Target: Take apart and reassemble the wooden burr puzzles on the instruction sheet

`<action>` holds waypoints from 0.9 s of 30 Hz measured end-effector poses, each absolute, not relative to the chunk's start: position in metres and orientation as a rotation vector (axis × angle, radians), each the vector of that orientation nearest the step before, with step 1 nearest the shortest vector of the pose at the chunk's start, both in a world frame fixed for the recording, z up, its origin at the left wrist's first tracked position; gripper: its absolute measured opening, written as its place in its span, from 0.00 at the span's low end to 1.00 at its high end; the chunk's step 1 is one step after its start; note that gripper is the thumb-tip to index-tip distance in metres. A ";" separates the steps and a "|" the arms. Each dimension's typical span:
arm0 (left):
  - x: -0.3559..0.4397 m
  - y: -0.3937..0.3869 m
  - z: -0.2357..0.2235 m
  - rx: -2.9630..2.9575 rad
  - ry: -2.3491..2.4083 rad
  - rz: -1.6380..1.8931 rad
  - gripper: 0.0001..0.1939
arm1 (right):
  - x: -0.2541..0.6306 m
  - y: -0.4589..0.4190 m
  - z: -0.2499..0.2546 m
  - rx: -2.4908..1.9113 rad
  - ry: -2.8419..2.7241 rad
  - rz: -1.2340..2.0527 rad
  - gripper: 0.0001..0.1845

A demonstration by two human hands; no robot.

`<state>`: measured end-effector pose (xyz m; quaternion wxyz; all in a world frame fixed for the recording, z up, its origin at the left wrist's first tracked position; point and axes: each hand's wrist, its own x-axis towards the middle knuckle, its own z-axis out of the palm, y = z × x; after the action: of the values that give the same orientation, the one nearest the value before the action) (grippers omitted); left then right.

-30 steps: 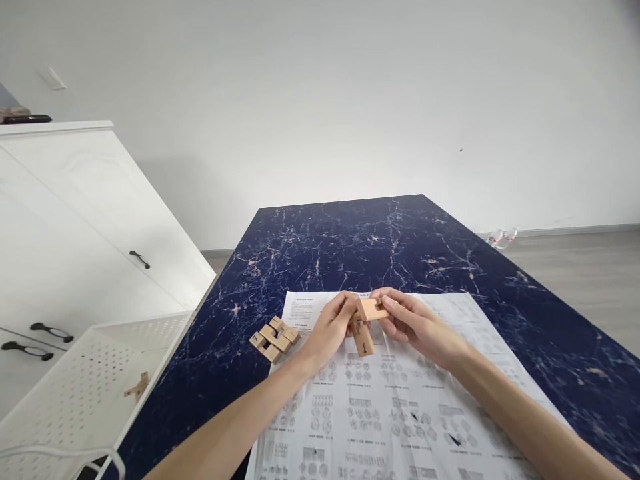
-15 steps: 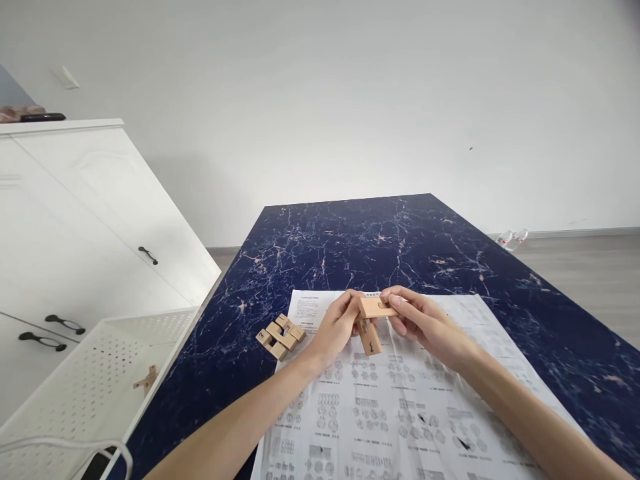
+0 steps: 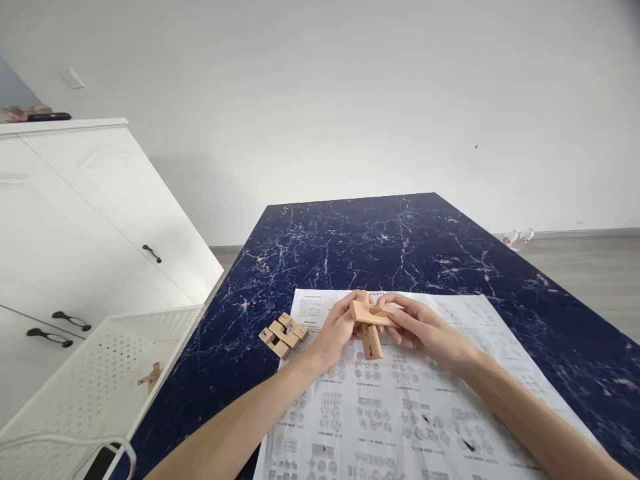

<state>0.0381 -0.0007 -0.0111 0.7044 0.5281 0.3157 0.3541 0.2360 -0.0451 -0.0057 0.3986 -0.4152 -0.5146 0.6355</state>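
Observation:
Above the paper sheet, both my hands are closed on a small cluster of wooden puzzle blocks. My left hand (image 3: 341,328) grips its left side, with fingers partly hidden behind the wood. My right hand (image 3: 425,325) pinches the right end of the upper notched block (image 3: 364,313), which lies crosswise and tilted. Under it a lower wooden block (image 3: 371,345) points toward me, a dark mark written on its end. How the blocks fit together is hidden by my fingers. Several notched wooden puzzle pieces (image 3: 283,335), one marked 3, lie side by side left of my left hand.
The printed sheet (image 3: 345,400) with rows of diagrams covers the near part of the blue marbled table (image 3: 340,247). To the left, a white perforated basket (image 3: 100,373) holds a crossed wooden piece (image 3: 150,377). A white cabinet (image 3: 100,213) stands behind it.
The upper block has turned and tilted between my hands, and a narrow wooden part now shows across its top near my right fingers. The whole view has shifted slightly.

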 end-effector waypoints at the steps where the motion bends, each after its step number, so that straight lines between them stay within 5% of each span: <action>1: 0.038 -0.001 -0.012 1.164 0.702 0.804 0.24 | 0.235 -0.045 -0.006 -1.049 -1.301 1.615 0.28; 27: 0.038 0.001 -0.003 0.803 0.511 0.745 0.25 | 0.229 -0.047 -0.008 -1.004 -1.340 1.635 0.27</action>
<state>0.0380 0.0014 -0.0029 0.8229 0.3776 0.2404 0.3500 0.2287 -0.0474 -0.0078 0.3902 -0.3949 -0.5272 0.6433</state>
